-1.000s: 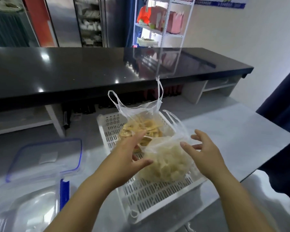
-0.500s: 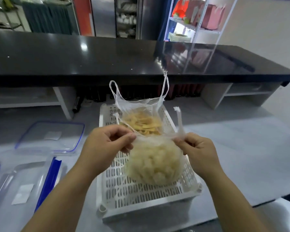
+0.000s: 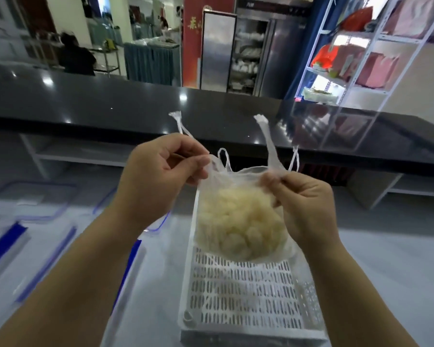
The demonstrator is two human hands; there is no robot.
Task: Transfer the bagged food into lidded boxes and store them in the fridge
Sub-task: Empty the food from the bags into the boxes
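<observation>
A clear plastic bag of pale round food pieces (image 3: 238, 221) hangs in the air above the white slotted basket (image 3: 243, 296). My left hand (image 3: 158, 181) pinches the bag's left handle and rim. My right hand (image 3: 303, 204) pinches the right rim, with that handle sticking up. The bag's mouth is pulled apart between both hands. Behind the bag, thin handles of a second bag (image 3: 295, 159) poke up; its contents are hidden. Clear lidded boxes with blue rims (image 3: 33, 204) lie blurred on the counter at the left.
A long black raised counter (image 3: 110, 106) runs across behind the grey worktop (image 3: 386, 259). Beyond it stand a steel fridge (image 3: 261, 53) and a white rack with pink boxes (image 3: 371, 58). A person sits far back left.
Both hands have lifted the pale food bag up off the basket and pulled its mouth wider. The view has tilted upward and shifted; the yellow food bag is now hidden behind.
</observation>
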